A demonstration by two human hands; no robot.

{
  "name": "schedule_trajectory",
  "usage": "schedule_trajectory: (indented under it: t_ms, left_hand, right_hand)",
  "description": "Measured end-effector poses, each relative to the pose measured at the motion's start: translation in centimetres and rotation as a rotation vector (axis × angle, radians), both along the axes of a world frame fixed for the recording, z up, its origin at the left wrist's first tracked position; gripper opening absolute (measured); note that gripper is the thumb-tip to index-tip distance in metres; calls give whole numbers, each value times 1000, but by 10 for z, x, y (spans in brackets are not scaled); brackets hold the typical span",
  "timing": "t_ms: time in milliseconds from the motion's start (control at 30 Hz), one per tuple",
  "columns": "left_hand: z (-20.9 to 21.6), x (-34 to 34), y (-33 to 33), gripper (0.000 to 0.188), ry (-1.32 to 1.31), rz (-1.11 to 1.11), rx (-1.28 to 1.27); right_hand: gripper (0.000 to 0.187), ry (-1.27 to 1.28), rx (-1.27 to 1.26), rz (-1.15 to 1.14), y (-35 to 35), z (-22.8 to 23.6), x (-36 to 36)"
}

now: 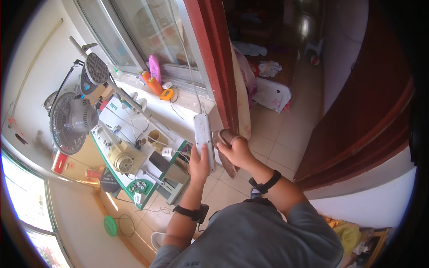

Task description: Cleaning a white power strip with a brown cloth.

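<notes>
Shirt (254,236); power strip (203,129) in left fingers (204,152)

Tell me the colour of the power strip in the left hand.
The power strip is pale grey (head view).

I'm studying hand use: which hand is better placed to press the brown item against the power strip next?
Probably the right hand: it holds the brown item beside the power strip, which the left hand grips.

The power strip (203,134) is off-white and the shoe-like item (229,167) brown. The table (119,117) is white, edged green; the door frame (216,67), dark red.
</notes>
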State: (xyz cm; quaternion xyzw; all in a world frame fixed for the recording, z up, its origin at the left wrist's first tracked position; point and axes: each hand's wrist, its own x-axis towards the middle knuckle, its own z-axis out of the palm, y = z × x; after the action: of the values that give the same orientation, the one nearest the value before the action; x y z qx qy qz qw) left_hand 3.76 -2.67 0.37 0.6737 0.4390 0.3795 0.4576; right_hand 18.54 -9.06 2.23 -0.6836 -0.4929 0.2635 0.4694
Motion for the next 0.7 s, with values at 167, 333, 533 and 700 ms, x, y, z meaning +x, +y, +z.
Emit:
schedule_trajectory:
  t_ms: [167, 333, 533, 700]
  left_hand:
    - [4, 4, 0, 48, 64, -42, 4]
    - [7, -2, 11, 46, 54, -51, -41]
    - [-2, 0, 2, 40, -68, -93, -36]
    - [14, 4, 2, 42, -154, -47, -194]
  right_hand:
    - [29, -358, 385, -36, 2, -21, -13]
    - [28, -232, 356, -37, 19, -7, -7]
    - [33, -149, 228, -206, 44, -14, 14]
    - [28, -245, 375, -150, 22, -30, -6]
